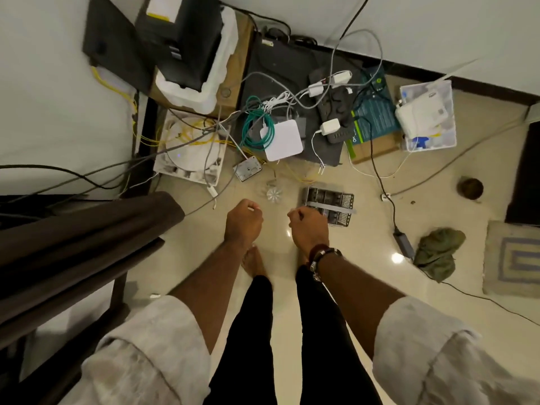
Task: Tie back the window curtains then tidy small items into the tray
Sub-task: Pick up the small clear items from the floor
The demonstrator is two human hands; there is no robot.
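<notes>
1. The left hand (244,219) and right hand (309,229) hang side by side over the floor, a narrow gap between them; both are curled into loose fists and no object shows in either; a bracelet (324,255) circles the right wrist.
2. Just beyond the right knuckles a slatted grey tray (336,200) lies flat on the tiles, its near edge partly hidden by that hand; a small clear ribbed piece (274,194) sits beyond the gap between the hands.
3. Left of the left hand, dark brown curtain (87,229) folds slant across; bare tile (198,249) separates the two.
4. Farther out, tangled cables (257,124), a white box (283,140) and a power strip (336,112) crowd the wall edge.
5. Right of the right hand open tile runs to a green cloth (438,252) and a mat (514,258).
</notes>
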